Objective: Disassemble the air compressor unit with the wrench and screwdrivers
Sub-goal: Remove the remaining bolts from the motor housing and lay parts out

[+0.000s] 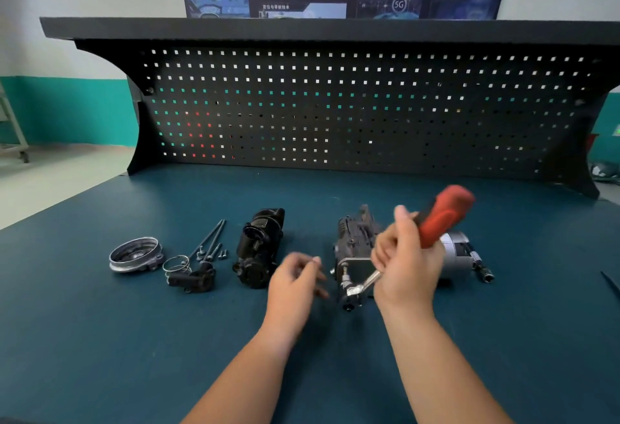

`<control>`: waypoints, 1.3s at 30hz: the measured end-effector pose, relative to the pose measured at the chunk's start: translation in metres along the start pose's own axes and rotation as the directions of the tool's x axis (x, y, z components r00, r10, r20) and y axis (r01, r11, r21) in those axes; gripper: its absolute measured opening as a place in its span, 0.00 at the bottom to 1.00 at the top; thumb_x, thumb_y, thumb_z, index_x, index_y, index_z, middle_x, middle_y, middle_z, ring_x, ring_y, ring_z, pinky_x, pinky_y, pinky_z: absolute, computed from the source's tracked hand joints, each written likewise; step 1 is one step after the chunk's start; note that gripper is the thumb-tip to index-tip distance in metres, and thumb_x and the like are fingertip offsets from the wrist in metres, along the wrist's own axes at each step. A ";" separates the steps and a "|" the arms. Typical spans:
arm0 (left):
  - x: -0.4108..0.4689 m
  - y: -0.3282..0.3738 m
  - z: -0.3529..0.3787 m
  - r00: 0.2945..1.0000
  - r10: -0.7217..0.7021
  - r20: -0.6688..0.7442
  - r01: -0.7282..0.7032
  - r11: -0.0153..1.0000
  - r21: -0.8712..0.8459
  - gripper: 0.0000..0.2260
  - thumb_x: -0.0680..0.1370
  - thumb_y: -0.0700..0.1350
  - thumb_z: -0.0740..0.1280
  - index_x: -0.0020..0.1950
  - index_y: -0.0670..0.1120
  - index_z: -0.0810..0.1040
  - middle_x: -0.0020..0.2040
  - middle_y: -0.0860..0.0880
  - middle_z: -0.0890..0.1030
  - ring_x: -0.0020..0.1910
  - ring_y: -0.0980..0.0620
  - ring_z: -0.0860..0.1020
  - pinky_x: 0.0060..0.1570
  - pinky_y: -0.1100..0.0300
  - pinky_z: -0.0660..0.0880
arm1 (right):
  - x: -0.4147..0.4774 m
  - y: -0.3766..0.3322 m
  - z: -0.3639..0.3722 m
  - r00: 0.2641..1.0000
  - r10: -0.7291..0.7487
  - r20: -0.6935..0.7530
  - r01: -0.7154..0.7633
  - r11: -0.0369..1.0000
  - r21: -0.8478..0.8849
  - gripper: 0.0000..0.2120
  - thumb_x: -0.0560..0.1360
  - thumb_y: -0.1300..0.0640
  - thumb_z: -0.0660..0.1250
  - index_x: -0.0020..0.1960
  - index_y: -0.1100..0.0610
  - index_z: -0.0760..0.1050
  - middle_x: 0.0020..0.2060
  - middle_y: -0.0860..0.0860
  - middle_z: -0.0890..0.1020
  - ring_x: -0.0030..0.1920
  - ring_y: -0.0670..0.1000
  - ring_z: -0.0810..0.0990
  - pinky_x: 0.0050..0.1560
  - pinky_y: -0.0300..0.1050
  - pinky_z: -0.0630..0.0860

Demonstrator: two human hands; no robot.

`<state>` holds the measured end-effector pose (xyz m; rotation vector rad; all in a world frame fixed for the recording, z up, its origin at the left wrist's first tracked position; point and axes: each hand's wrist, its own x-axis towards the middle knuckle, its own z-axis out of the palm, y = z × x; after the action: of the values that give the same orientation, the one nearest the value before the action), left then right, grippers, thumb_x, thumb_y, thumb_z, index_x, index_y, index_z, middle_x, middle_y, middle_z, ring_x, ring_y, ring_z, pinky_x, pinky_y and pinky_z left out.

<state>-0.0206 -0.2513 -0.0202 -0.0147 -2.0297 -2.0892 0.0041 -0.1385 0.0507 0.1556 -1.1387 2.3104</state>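
1 right hand (407, 256) grips the red-handled wrench (443, 219) on the compressor (355, 237).

Table (100, 339) lies bare near and far of the loose parts (136, 254); black housing (260, 249) and compressor unit (355, 239) flank a gap; pegboard (335, 105) walls the far edge.

We count one red-handled wrench (443, 219), one spring (176, 264) and one round metal cover (134, 254). We also see two long bolts (210, 237).
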 end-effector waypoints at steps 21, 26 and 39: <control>-0.009 0.005 0.012 0.855 -0.315 0.411 0.368 0.928 -0.053 0.13 0.79 0.45 0.63 0.35 0.45 0.74 0.28 0.51 0.72 0.26 0.56 0.72 0.26 0.66 0.71 | 0.010 -0.003 0.003 0.993 0.109 -0.038 -0.112 0.990 -0.089 0.15 0.72 0.57 0.66 0.29 0.51 0.65 0.17 0.44 0.63 0.18 0.42 0.60 0.19 0.35 0.58; -0.011 0.006 0.014 0.821 -0.314 0.476 0.453 0.866 -0.210 0.09 0.79 0.40 0.60 0.45 0.40 0.78 0.39 0.44 0.78 0.34 0.52 0.77 0.34 0.59 0.74 | -0.012 0.021 0.048 0.766 0.183 0.616 0.433 0.563 -0.704 0.08 0.68 0.47 0.68 0.32 0.39 0.71 0.24 0.38 0.74 0.25 0.41 0.70 0.26 0.34 0.63; -0.004 -0.001 0.018 0.865 -0.319 0.388 0.415 0.888 -0.196 0.11 0.77 0.44 0.65 0.35 0.44 0.72 0.26 0.50 0.76 0.22 0.56 0.74 0.20 0.66 0.70 | -0.006 -0.006 -0.034 0.919 0.258 -0.299 -0.153 0.931 0.332 0.17 0.74 0.55 0.60 0.27 0.50 0.64 0.19 0.44 0.61 0.19 0.43 0.59 0.21 0.33 0.59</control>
<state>-0.0193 -0.2327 -0.0211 -0.0439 -2.0346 -2.7762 0.0164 -0.1122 0.0313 -0.2576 -0.6493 2.5624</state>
